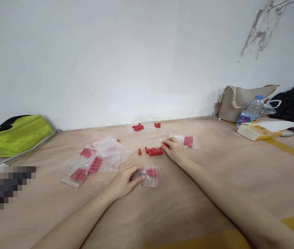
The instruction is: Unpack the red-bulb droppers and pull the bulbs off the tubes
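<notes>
My left hand (126,179) grips one end of a small clear zip bag (152,180) holding several red-bulbed droppers, its thumb and fingers curled round the plastic. Farther forward, my right hand (174,149) has its fingertips closed at the right end of a row of loose droppers (154,151), with a red bulb showing at the fingers. These droppers have clear thin tubes pointing toward the wall. One dropper (139,151) lies apart at the row's left. Behind my right hand rests another filled zip bag (188,141).
Filled dropper bags (81,173) overlap with flat clear bags (107,147) on the left. Red bulbs in plastic (138,127) lie by the wall (126,69). A yellow-green bag (19,135) stands far left; a water bottle (250,110) and beige handbag (248,95) stand right.
</notes>
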A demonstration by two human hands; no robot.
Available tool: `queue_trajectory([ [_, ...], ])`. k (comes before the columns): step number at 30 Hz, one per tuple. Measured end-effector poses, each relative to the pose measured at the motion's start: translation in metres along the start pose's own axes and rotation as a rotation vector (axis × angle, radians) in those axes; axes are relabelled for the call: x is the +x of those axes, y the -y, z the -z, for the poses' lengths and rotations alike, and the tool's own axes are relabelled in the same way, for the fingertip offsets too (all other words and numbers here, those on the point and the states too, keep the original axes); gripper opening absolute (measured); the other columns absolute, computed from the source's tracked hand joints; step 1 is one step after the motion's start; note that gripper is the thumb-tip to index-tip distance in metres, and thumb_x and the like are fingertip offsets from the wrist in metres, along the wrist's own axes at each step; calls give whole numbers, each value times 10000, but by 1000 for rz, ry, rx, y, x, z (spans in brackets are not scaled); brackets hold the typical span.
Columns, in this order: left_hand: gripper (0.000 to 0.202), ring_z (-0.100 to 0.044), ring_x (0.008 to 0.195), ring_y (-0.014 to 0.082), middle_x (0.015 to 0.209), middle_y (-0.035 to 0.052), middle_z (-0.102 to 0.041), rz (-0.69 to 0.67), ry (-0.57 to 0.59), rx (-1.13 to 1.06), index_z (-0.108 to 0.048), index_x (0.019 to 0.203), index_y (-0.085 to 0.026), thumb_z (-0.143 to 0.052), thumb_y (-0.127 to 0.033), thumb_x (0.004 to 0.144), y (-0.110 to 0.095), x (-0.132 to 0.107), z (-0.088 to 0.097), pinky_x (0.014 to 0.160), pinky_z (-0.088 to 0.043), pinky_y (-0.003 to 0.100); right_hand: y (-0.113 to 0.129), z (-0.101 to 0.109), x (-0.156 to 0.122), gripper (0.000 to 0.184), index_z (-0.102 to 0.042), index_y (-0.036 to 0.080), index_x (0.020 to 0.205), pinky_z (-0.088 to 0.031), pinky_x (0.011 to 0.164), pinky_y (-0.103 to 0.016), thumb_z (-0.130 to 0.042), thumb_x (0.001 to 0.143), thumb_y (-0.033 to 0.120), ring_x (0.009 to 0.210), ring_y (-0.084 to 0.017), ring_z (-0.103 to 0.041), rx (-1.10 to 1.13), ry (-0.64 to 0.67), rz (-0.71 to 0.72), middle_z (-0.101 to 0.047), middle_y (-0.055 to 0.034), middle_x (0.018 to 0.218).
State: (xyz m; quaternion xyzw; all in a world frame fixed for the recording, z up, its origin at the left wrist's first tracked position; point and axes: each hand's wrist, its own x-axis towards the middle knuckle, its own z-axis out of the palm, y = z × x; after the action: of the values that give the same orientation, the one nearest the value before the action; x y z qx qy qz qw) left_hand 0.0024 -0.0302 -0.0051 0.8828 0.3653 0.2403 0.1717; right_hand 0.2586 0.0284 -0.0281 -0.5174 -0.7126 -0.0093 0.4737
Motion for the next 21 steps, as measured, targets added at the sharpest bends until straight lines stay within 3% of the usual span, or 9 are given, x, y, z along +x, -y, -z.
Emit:
queue_trajectory([
  [10,277,-529,932,193,996,53,-604,-3,3,0,-570,1016,-210,-518,-384,806,0,0,0,853,-397,343,3,-2,-4,212,-677,219,842,-364,690,-292,-513,800,348,769,-171,-521,-225,16,35,-595,-61,839],
  [14,282,-529,926,195,993,57,-605,-2,1,-4,-567,1021,-210,-521,-384,804,0,0,0,849,-398,345,3,-1,-3,237,-682,240,837,-285,691,-308,-508,806,398,760,-178,-498,-360,-55,36,-606,-47,727],
  [21,277,-537,914,191,974,51,-610,-9,-6,3,-571,1008,-212,-525,-390,801,-1,1,0,837,-403,332,9,4,0,248,-688,248,823,-235,675,-313,-514,803,423,718,-176,-489,-339,-199,-23,-649,-35,692],
])
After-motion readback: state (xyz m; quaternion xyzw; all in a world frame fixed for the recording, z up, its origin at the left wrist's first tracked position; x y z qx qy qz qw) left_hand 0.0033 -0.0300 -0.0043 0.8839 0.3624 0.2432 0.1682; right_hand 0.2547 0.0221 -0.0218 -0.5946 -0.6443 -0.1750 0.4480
